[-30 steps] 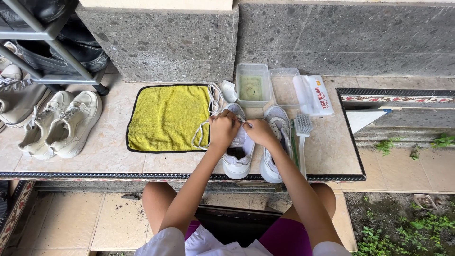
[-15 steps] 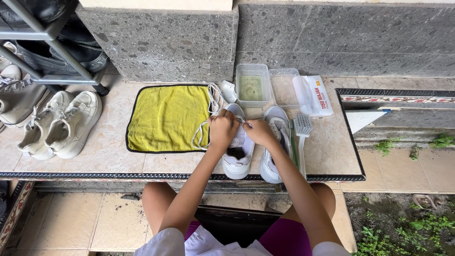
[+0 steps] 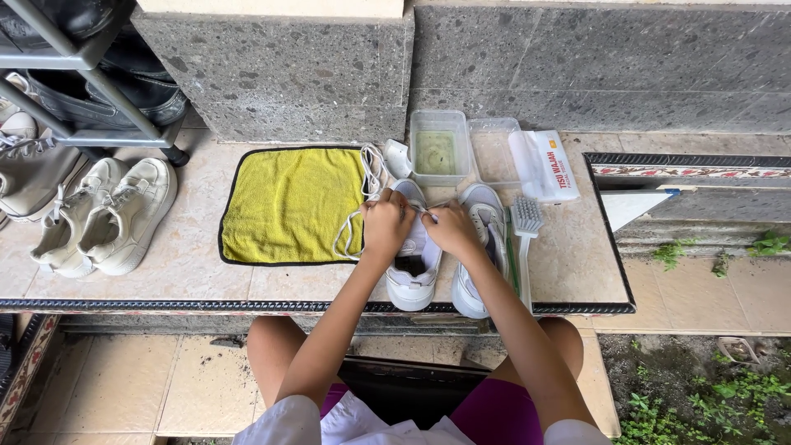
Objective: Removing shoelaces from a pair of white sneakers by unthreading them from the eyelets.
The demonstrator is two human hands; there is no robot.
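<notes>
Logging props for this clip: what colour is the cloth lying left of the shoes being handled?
Yellow with a dark edge; the cloth shows clearly in the head view.

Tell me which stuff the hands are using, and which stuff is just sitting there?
In use:
left hand and right hand, pinching a white shoelace
white shoe under both hands

Just lying about:
second white shoe
yellow cloth
scrub brush
clear tub of greenish liquid
tissue pack
pair of pale sneakers
</notes>
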